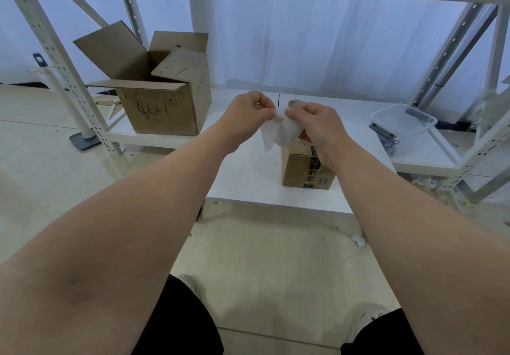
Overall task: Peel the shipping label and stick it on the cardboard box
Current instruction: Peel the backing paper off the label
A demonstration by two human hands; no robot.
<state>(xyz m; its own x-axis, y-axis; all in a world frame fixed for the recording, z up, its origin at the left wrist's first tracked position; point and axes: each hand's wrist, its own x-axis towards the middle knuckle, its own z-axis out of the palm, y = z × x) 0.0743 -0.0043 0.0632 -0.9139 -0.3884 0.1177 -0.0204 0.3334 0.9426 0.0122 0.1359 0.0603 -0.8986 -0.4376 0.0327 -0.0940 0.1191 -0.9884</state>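
Both bare forearms reach forward from the bottom corners of the view and converge toward the middle. The left hand (245, 109) is curled into a loose fist, knuckles up, its thumb and forefinger pinched together at the inner side. The right hand (320, 125) sits just beside it, slightly lower, back of the hand facing up, its fingers (296, 112) bent and closed in a pinch toward the left hand. The two hands nearly touch at the fingertips.

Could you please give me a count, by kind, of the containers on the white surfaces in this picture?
Cardboard boxes: 2, the open cardboard box and the sealed small cardboard box
Clear plastic tubs: 1, the clear plastic tub
Total: 3
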